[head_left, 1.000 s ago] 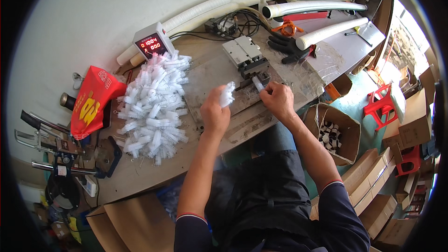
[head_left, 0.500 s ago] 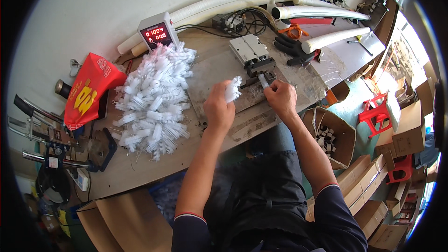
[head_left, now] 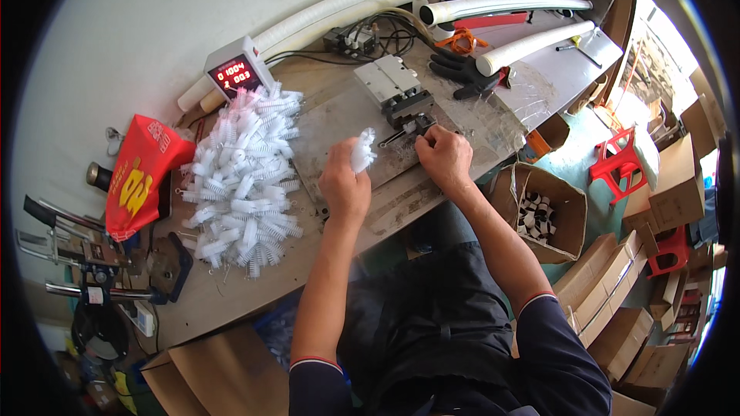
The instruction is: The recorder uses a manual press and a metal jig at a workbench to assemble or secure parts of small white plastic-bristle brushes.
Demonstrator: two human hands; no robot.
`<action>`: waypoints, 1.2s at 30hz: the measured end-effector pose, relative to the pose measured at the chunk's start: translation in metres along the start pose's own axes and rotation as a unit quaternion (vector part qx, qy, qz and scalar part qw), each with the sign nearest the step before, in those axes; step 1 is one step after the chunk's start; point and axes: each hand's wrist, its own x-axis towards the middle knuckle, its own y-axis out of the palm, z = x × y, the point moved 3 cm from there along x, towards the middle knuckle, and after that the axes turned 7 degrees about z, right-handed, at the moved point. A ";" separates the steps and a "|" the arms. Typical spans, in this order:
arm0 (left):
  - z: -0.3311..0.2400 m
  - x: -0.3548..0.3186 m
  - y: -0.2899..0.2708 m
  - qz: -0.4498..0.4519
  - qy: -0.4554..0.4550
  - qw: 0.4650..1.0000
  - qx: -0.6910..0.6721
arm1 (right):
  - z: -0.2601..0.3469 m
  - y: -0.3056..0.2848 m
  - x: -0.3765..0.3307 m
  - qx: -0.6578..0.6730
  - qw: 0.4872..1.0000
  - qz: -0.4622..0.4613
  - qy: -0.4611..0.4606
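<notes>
My left hand (head_left: 344, 185) is closed around small white bristle brushes (head_left: 363, 151), whose bristles stick up past the fingers. My right hand (head_left: 445, 156) is closed, with its fingertips right at the dark jaws (head_left: 408, 110) of a small clamping device (head_left: 385, 79) with a pale metal body. Whatever the right fingers pinch is hidden. A thin metal piece (head_left: 395, 139) projects from the jaws, just left of those fingers. On the table to the left lies a large heap of white spiral brushes (head_left: 250, 177).
Behind the heap stands a counter box (head_left: 239, 69) with red lit digits. A red bag (head_left: 139, 177) lies left. White tubes (head_left: 509, 11) and a black glove (head_left: 462, 73) lie at the back. Right of my legs, an open carton (head_left: 570, 239) holds black and white pieces.
The whole view has shifted slightly. The white brush seen between the jaws and my right fingers no longer shows there; the thin metal piece does. The counter's digits have changed.
</notes>
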 end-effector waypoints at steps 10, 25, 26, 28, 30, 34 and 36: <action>-0.008 0.006 0.015 0.059 -0.036 0.998 0.000 | -0.009 -0.013 -0.013 0.098 0.992 0.051 -0.065; -0.007 0.008 0.031 0.071 -0.022 0.995 0.066 | -0.020 -0.013 -0.015 0.211 0.976 0.019 -0.054; -0.006 0.006 0.027 0.048 -0.030 0.996 0.070 | -0.020 -0.013 -0.014 0.211 0.976 0.017 -0.055; -0.004 0.004 0.019 0.046 -0.028 0.998 0.033 | -0.018 -0.013 -0.015 0.267 0.961 0.018 -0.070; -0.005 0.003 0.014 0.051 -0.021 0.998 -0.005 | -0.018 -0.017 -0.014 0.291 0.953 0.047 -0.067; -0.015 0.002 0.013 0.081 0.048 0.996 0.000 | -0.016 -0.021 -0.017 0.338 0.932 0.102 -0.078; -0.016 0.003 0.012 0.078 0.063 0.995 -0.009 | -0.017 -0.021 -0.015 0.328 0.933 0.125 -0.081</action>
